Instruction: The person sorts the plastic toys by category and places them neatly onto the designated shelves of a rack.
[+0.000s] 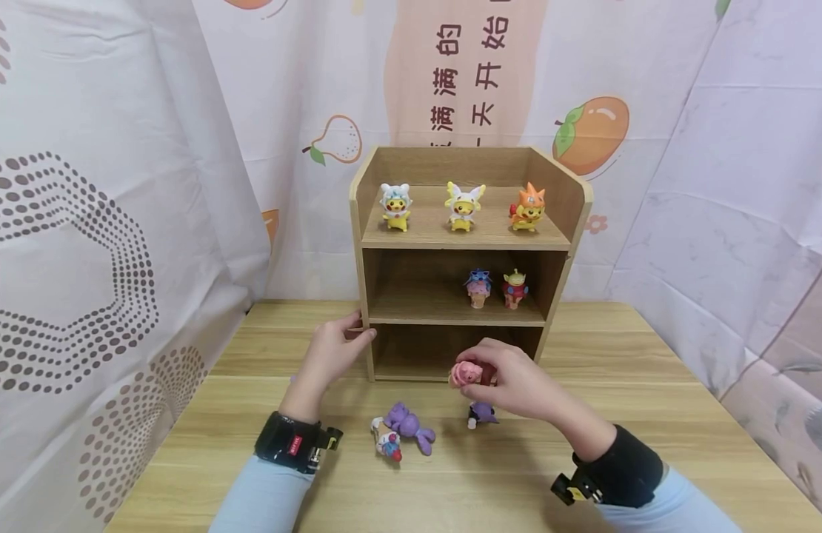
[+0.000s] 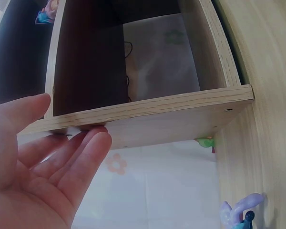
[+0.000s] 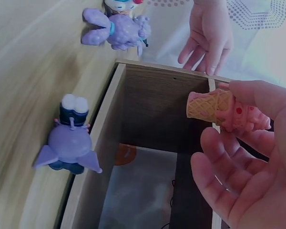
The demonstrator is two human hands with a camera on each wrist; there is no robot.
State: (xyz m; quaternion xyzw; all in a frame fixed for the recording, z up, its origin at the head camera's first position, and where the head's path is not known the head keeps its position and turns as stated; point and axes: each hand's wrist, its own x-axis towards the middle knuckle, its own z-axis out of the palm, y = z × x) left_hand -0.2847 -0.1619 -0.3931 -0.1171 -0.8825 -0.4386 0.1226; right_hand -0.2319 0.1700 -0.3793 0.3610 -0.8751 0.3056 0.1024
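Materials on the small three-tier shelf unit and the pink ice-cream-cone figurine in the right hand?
Three-tier shelf unit: likely laminated board, matte, with printed-looking light wood grain and screw heads at the edge. Pink ice-cream-cone figurine: probably moulded plastic or vinyl, smooth, with a waffle-textured cone, pinched by the right hand.

The shelf unit [image 1: 557, 252] and the table [image 1: 651, 414] show pale matt wood grain, the pink cone figure [image 3: 219, 109] and the purple figure [image 1: 411, 428] look like smooth, faintly glossy plastic, and the backdrop [image 1: 118, 185] seems thin creased cloth.

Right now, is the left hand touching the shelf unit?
Touching. The left wrist view shows the left hand's fingertips pressed against the shelf unit's edge; the head view agrees.
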